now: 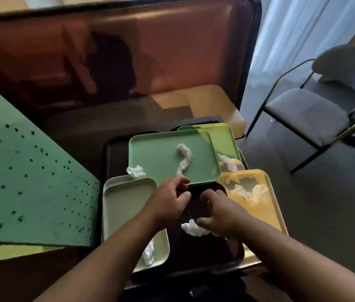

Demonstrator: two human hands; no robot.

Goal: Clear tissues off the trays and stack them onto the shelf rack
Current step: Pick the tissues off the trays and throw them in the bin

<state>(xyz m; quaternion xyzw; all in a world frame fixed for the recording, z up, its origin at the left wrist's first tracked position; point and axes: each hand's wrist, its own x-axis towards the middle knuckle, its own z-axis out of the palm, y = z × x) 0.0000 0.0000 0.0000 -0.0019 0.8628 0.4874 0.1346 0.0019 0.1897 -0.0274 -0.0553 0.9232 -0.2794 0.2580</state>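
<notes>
Left hand gripped near edge of green tray; twisted tissue lay on it. Right hand, fingers curled narrow, pressed on white tissue upon dark tray. Pale tray at left, with tissue near arm. Yellow tray at right held crumpled tissue. Grey chair stood well apart.
</notes>
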